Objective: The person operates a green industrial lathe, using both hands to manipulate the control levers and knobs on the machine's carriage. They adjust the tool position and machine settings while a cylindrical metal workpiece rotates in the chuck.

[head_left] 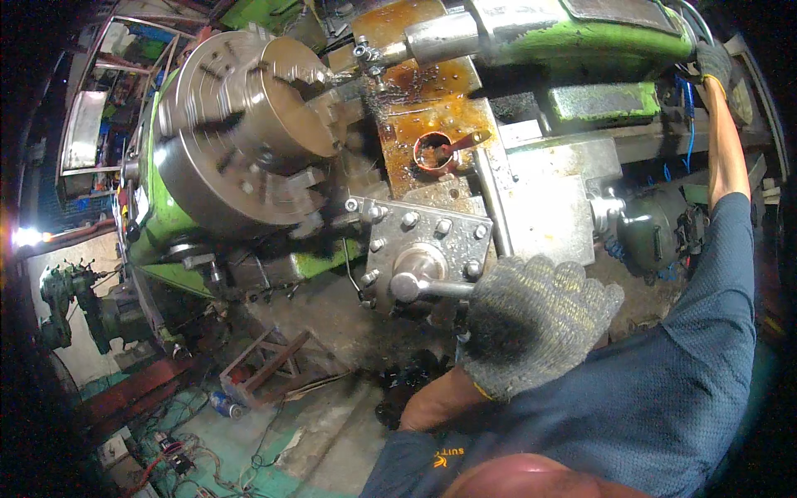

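Note:
My left hand, in a grey knit glove, is closed over the outer end of the tool post lever; its fingertips are hidden beneath. The square tool post carries several bolts on top. Far to the right, my gloved right hand curls at the end of the green tailstock, on its dark handwheel, which is hard to see. The tailstock's bare steel quill points toward a large lathe chuck, blurred as if spinning. A round metal workpiece sits in the chuck.
A red-rimmed can with a brush stands on the oily brown carriage plate. Below the lathe are a rusty metal frame and a small can. Cables lie across the green floor at lower left.

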Tool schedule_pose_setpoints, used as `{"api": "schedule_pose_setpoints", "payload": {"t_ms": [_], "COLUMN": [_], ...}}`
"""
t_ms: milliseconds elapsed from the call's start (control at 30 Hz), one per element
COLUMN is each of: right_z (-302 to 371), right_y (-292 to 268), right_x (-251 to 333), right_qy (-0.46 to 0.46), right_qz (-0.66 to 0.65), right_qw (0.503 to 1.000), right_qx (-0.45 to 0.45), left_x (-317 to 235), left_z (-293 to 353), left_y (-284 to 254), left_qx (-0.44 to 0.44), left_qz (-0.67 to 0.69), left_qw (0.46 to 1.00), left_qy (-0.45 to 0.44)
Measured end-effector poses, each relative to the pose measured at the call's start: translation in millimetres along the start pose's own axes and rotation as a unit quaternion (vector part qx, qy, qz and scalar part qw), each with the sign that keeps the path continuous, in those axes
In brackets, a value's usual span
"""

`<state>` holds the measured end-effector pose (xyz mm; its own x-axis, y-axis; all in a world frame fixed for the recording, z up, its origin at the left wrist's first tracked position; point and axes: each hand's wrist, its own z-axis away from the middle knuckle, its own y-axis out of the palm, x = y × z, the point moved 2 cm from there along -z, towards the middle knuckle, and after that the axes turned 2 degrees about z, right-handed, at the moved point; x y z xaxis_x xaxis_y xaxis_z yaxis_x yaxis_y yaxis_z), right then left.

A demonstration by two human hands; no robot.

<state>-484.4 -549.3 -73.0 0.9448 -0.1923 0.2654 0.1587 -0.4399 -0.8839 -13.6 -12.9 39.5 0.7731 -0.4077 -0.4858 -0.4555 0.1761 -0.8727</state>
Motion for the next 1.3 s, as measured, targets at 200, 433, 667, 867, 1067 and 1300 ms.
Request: {"api": "schedule_pose_setpoints", "payload": {"t_ms": [200,433,667,867,1067,1300], "right_z": [2.3,1.2,2.2,1.4,21.3,5.3], "right_y": [-7.3,-12.1,-8.7,-10.0,-6.4,-10.9], "right_x": [-7.8,11.7,-3.8,-18.5,25.4,-19.7], "right_qy": [-0.003,0.004,0.012,-0.005,-0.010,-0.066], "right_qz": [-0.001,0.045,0.034,-0.001,-0.006,0.095], "right_qw": [1.000,0.999,0.999,1.000,0.997,0.990], "right_qx": [-0.026,0.028,0.009,-0.028,-0.071,-0.084], "left_x": [-0.6,1.6,-3.4,-3.9,-10.1,-16.1], "left_z": [-0.5,3.0,2.5,2.1,2.1,-27.5], "left_y": [7.1,-0.7,-0.6,1.4,-2.1,-1.0], "left_qx": [-0.010,-0.062,-0.147,-0.172,-0.197,-0.285], "left_qz": [0.049,0.025,-0.003,-0.085,-0.160,-0.078], "left_qw": [0.999,0.997,0.989,0.981,0.967,0.953], "left_qy": [0.005,0.024,-0.019,0.004,-0.019,-0.067]}}
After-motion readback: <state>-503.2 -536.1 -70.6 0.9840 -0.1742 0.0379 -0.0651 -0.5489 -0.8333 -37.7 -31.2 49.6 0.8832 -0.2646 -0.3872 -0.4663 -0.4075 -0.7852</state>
